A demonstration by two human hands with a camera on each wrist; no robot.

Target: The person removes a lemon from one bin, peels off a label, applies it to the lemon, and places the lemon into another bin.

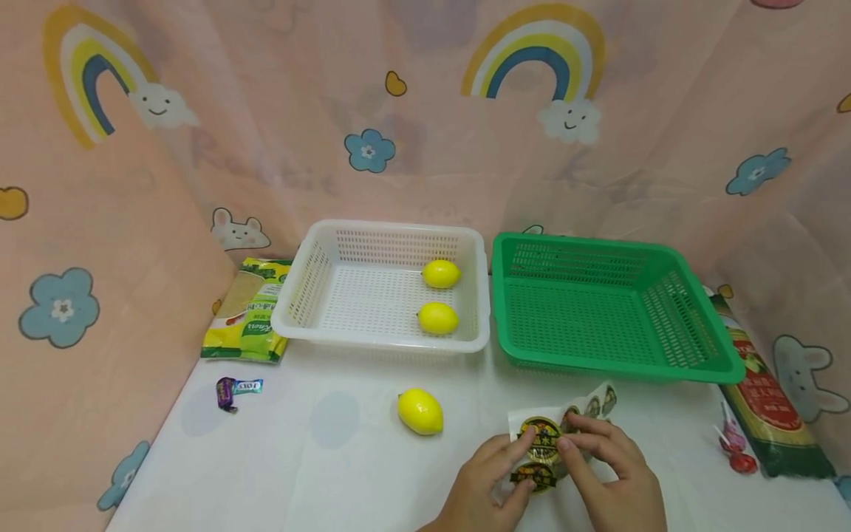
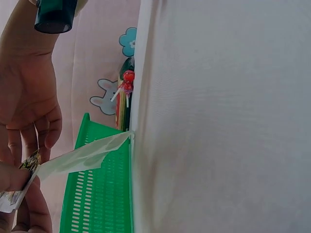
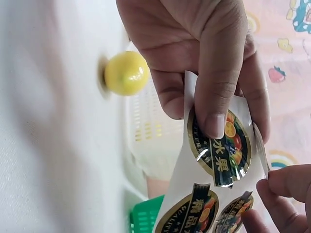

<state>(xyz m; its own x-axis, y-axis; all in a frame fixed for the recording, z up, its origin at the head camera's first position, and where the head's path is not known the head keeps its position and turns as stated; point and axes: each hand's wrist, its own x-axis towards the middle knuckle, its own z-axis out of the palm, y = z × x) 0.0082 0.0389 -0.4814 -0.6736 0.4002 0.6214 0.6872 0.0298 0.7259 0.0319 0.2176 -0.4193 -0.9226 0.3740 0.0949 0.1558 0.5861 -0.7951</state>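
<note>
Sticker sheet (image 1: pixel 558 436) sits at near edge of table (image 1: pixel 319 473), right of centre, w/ both hands on it. Left hand (image 1: pixel 488 488) pinches sheet's near-left part, thumb over a round black-and-gold sticker; right hand (image 1: pixel 614 473) grips sheet from right side, fingertips curled onto its edge. Loose lemon (image 1: pixel 420 411) lies just left of sheet, apart from it. Further back: white basket (image 1: pixel 319 295) w/ two lemons inside, green basket (image 1: pixel 618 310) to its right. Green snack bag (image 1: pixel 249 310) far left, wrapped candy (image 1: pixel 236 390) near it. Lollipops (image 1: pixel 734 447) & a long packet (image 1: pixel 771 399) at right edge.
</note>
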